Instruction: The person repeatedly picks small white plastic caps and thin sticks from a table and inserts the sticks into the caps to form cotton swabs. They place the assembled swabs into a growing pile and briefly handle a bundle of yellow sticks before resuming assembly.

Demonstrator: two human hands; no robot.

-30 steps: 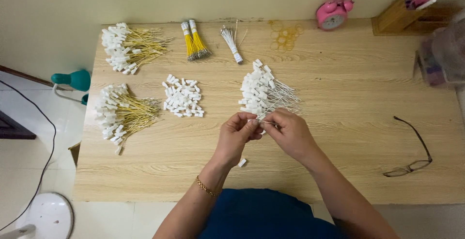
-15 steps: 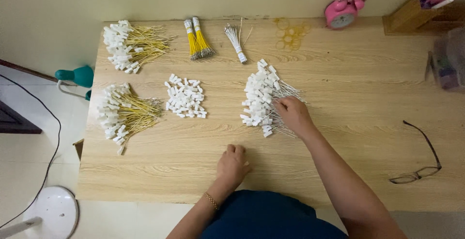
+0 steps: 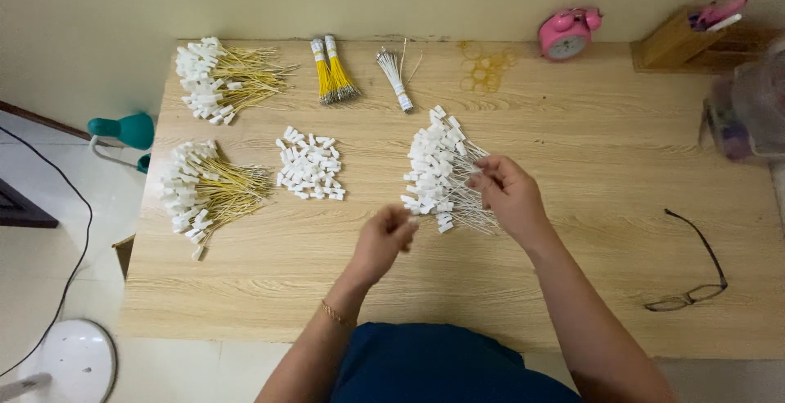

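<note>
right hand [image 3: 509,199] pinching white wire pile [image 3: 437,170] | left hand [image 3: 384,235] curled (contents unclear), just beside

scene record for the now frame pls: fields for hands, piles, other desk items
surface: wooden desk
right hand: on the pile of white-wired connectors
left hand: raised above the desk, fingers pinched; contents unclear
loose white connectors: left of that pile
yellow-wired bundles: far left and near left
far edge: pink alarm clock
right: eyeglasses
</note>
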